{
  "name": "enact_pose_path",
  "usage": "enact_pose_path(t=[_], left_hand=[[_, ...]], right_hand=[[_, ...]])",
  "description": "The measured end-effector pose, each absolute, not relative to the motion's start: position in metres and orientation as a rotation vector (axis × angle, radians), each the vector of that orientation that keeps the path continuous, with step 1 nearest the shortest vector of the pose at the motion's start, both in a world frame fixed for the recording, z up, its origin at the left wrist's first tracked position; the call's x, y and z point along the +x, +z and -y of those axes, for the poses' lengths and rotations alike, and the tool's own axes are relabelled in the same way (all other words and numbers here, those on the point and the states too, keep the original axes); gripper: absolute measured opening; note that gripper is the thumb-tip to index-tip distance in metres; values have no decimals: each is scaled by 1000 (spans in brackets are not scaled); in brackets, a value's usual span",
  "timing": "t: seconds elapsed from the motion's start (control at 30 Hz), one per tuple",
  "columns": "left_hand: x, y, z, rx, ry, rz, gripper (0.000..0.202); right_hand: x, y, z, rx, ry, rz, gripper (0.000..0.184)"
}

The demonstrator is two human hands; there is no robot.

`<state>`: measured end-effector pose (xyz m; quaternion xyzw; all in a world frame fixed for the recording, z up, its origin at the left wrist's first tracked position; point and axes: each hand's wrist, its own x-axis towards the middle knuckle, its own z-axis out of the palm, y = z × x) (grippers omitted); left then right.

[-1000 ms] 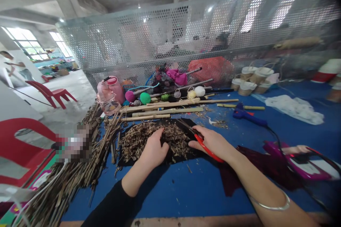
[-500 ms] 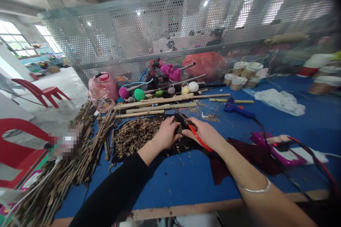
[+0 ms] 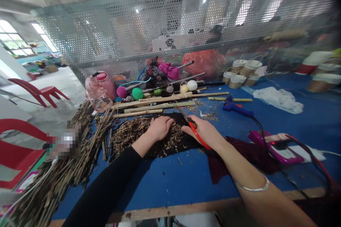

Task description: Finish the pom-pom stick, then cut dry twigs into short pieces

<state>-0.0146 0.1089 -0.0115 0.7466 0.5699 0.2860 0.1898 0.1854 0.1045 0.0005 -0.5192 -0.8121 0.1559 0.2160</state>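
Observation:
In my right hand (image 3: 204, 129) are scissors with red-orange handles (image 3: 198, 135), their blades pointing away and to the left, past the far edge of a black cloth (image 3: 190, 143). My left hand (image 3: 159, 127) lies palm down on a heap of short brown dried plant bits (image 3: 130, 131), thumb out to the right. Its fingertips are partly hidden, and nothing shows held in it. The heap is spread over the black cloth on a blue tabletop (image 3: 160, 188).
Long dry stalks (image 3: 69, 163) pile at the left. Behind the heap lie bamboo sticks (image 3: 160, 107), yarn balls (image 3: 137, 93) and a pink jug (image 3: 105, 85). A blue glue gun (image 3: 237, 107), dark red cloth (image 3: 246, 154), magenta device (image 3: 277, 149) and cups (image 3: 237, 81) are at the right.
My left hand has moved left over the heap, away from the scissors, uncovering plant bits between the hands. My right hand keeps the scissors in nearly the same place.

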Motion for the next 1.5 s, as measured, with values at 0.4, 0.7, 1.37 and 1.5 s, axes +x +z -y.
enact_pose_path(t=[0.4,0.7,1.37,1.5], left_hand=[[-54,0,-46,2474,416,-1462,18],[-43,-23,-46,2241,721,-1652,18],[-38,-15,-43,675,1242,-1076,40],[-38,-15,-42,719,1202,-1088,36]], right_hand=[[181,-1,-102,-1436,426,2271,40],[173,0,-97,-1403,474,2287,42],[155,0,-75,-1031,453,2574,75],[154,-3,-76,-1044,458,2569,70]])
